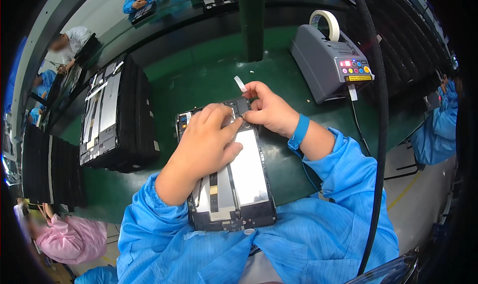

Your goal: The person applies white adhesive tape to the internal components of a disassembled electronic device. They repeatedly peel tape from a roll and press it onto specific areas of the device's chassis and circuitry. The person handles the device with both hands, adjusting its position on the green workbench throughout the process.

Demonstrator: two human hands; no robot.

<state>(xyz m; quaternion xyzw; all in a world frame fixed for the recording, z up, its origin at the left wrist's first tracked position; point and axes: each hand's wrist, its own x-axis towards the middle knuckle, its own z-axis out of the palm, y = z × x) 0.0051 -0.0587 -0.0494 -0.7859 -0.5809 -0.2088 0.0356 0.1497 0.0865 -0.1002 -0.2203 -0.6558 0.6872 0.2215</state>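
Observation:
An opened tablet (pixel 251 177) with bared inner parts, silver panels and a black frame lies in front of me, its near end by my chest. My left hand (pixel 204 139) rests over its upper part, fingers bent down onto it and thumb apart, with nothing visible in the grasp. At the tablet's top right corner, my right hand (pixel 271 109) has its thumb down at the device, near the left fingertips. A short whitish strip of tape (pixel 240 83) sticks up from the right index fingertip. What lies under the fingers is hidden.
Stacked opened tablets (pixel 112 114) stand at the left on the green table (pixel 174 87). A grey tape dispenser (pixel 323 60) holds a tape roll (pixel 326 22) at the back right. A black cable (pixel 381 134) hangs down on the right. Co-workers sit around.

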